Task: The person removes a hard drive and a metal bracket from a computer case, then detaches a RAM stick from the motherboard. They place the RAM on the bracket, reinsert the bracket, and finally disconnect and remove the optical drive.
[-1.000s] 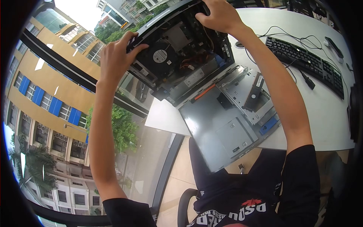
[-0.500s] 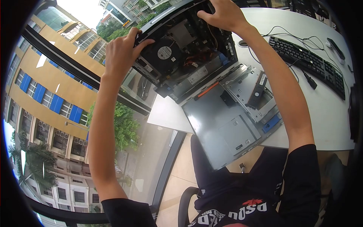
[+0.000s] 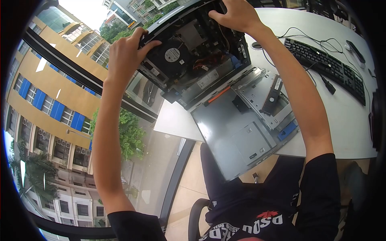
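Observation:
An opened desktop computer case [image 3: 189, 90] stands tilted on its edge at the desk, its inside facing me. Within it I see a black fan [image 3: 172, 55] with a round white label, loose wires and a silver label plate. My left hand [image 3: 128, 52] grips the case's left upper edge, thumb on the near side. My right hand [image 3: 237, 16] is closed round the top right edge, its fingers partly cut off by the frame. Below the case lies a grey metal side panel [image 3: 225, 132] with a drive bracket, a blue latch [image 3: 287, 130] and a dark slim part [image 3: 272, 96] on it.
On the white desk [image 3: 337, 132] to the right are a black keyboard [image 3: 325, 64], a cable plug [image 3: 328, 85] and a dark handheld object [image 3: 356, 52]. The panel overhangs the desk edge above my lap. A window [image 3: 152, 176] runs along the left.
The view shifts very slightly, and the case with both hands appears a little further left. Both hands keep their hold on it.

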Demonstrator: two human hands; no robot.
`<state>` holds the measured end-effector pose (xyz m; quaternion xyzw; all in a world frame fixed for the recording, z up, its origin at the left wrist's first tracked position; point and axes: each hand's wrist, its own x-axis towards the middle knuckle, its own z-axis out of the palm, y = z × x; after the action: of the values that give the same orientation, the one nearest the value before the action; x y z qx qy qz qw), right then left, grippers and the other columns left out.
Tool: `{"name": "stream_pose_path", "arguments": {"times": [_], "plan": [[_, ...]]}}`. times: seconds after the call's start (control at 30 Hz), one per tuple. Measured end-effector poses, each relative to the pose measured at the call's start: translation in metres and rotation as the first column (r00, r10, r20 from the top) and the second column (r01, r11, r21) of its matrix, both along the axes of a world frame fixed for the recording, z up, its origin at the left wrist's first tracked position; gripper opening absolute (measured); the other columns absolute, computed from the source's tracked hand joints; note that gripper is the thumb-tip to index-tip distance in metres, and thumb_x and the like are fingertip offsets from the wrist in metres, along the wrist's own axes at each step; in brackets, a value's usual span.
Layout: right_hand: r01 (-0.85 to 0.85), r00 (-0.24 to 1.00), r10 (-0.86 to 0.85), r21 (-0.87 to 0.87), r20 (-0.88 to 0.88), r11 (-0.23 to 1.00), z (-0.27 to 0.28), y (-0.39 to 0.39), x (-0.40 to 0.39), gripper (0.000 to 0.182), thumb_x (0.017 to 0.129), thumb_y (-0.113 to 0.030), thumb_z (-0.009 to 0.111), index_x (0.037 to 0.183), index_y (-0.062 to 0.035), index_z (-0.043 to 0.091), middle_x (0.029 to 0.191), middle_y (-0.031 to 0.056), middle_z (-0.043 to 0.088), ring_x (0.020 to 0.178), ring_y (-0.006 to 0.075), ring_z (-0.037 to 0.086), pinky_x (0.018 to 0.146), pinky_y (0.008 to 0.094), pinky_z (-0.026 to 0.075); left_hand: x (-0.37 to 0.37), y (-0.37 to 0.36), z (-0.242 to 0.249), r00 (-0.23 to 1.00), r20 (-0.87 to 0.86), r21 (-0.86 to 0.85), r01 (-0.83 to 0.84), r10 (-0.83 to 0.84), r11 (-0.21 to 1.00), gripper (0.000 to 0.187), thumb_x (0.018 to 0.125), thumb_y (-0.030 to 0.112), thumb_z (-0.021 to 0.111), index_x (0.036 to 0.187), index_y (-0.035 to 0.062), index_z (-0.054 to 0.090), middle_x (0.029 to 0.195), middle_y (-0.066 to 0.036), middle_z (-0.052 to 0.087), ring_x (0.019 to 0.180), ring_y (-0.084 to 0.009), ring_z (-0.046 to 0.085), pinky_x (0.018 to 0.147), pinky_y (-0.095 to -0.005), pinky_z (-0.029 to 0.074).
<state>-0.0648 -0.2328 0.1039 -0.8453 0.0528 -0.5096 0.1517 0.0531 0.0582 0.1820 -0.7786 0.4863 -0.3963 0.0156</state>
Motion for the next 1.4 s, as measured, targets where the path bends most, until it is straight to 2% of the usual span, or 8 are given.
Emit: {"name": "stream_pose_path", "arguments": {"times": [0.1, 0.3, 0.4, 0.7, 0.8, 0.9, 1.2, 1.4], "plan": [[-0.013, 1.000, 0.013, -0.011, 0.014, 1.000, -0.002, -0.003, 0.003, 0.063, 0.085, -0.034, 0.066, 0.139, -0.0058, 0.052, 0.143, 0.0190, 0.054, 0.133, 0.0455, 0.049, 0.110, 0.0498, 0.045, 0.010, 0.007, 0.002, 0.990, 0.026, 0.031, 0.135, -0.136, 0.990, 0.049, 0.090, 0.051, 0.076, 0.113, 0.0083, 0.071, 0.064, -0.013, 0.068, 0.062, -0.0302, 0.069, 0.065, -0.0423, 0.055], [0.018, 0.999, -0.016, -0.041, 0.029, 0.999, -0.003, -0.005, 0.004, 0.062, 0.084, -0.032, 0.065, 0.139, -0.0059, 0.052, 0.143, 0.0188, 0.053, 0.132, 0.0453, 0.050, 0.110, 0.0497, 0.046, 0.001, 0.010, 0.011, 0.988, -0.095, 0.063, 0.128, -0.121, 0.990, 0.047, 0.090, 0.046, 0.078, 0.117, 0.0089, 0.071, 0.069, -0.014, 0.069, 0.065, -0.0315, 0.068, 0.066, -0.0427, 0.053], [0.011, 1.000, -0.011, -0.028, 0.012, 1.000, -0.001, -0.002, 0.002, 0.062, 0.083, -0.031, 0.064, 0.139, -0.0059, 0.052, 0.142, 0.0189, 0.053, 0.132, 0.0457, 0.049, 0.110, 0.0502, 0.046, -0.002, 0.007, 0.012, 0.995, -0.040, 0.079, 0.093, -0.090, 0.992, 0.037, 0.089, 0.033, 0.081, 0.115, 0.0082, 0.070, 0.073, -0.012, 0.072, 0.063, -0.0280, 0.069, 0.065, -0.0377, 0.053], [0.049, 0.998, -0.047, -0.057, 0.041, 0.997, -0.003, -0.004, 0.005, 0.060, 0.083, -0.029, 0.064, 0.136, -0.0047, 0.053, 0.138, 0.0190, 0.055, 0.129, 0.0462, 0.052, 0.108, 0.0504, 0.047, -0.004, 0.001, 0.006, 0.998, 0.065, 0.071, 0.002, -0.007, 0.997, 0.040, 0.090, 0.043, 0.079, 0.109, 0.0086, 0.071, 0.074, -0.012, 0.074, 0.063, -0.0297, 0.070, 0.063, -0.0376, 0.054], [0.010, 0.998, -0.008, -0.036, 0.064, 0.999, -0.003, -0.004, 0.006, 0.059, 0.083, -0.029, 0.064, 0.135, -0.0042, 0.054, 0.136, 0.0195, 0.057, 0.128, 0.0456, 0.053, 0.108, 0.0499, 0.048, 0.013, 0.003, 0.006, 0.993, 0.118, 0.090, 0.019, -0.030, 0.996, 0.050, 0.093, 0.055, 0.070, 0.107, 0.0068, 0.069, 0.067, -0.011, 0.070, 0.061, -0.0290, 0.070, 0.061, -0.0404, 0.054], [-0.011, 0.997, 0.013, -0.026, 0.076, 1.000, -0.003, -0.003, 0.005, 0.058, 0.082, -0.029, 0.064, 0.134, -0.0045, 0.054, 0.135, 0.0197, 0.058, 0.129, 0.0444, 0.052, 0.108, 0.0494, 0.048, -0.001, -0.001, 0.005, 0.995, 0.091, 0.067, -0.047, 0.041, 0.997, 0.040, 0.090, 0.043, 0.079, 0.108, 0.0081, 0.071, 0.080, -0.012, 0.076, 0.070, -0.0295, 0.074, 0.067, -0.0389, 0.056], [-0.007, 0.998, 0.010, -0.047, 0.064, 0.999, -0.003, -0.002, 0.004, 0.058, 0.083, -0.028, 0.065, 0.135, -0.0059, 0.055, 0.137, 0.0189, 0.057, 0.131, 0.0425, 0.051, 0.111, 0.0482, 0.044, 0.010, 0.009, 0.016, 0.995, -0.025, 0.113, 0.103, -0.101, 0.988, 0.048, 0.082, 0.047, 0.085, 0.107, 0.0081, 0.072, 0.095, -0.013, 0.079, 0.081, -0.0291, 0.076, 0.076, -0.0392, 0.058], [0.032, 0.998, -0.029, -0.045, 0.060, 0.998, -0.003, -0.003, 0.005, 0.058, 0.083, -0.028, 0.065, 0.135, -0.0055, 0.055, 0.136, 0.0187, 0.057, 0.129, 0.0427, 0.052, 0.109, 0.0482, 0.046, -0.001, -0.006, 0.021, 0.997, 0.074, 0.185, 0.004, -0.018, 0.983, 0.052, 0.081, 0.056, 0.082, 0.102, 0.0093, 0.070, 0.067, -0.010, 0.069, 0.062, -0.0259, 0.070, 0.067, -0.0395, 0.056]]}}
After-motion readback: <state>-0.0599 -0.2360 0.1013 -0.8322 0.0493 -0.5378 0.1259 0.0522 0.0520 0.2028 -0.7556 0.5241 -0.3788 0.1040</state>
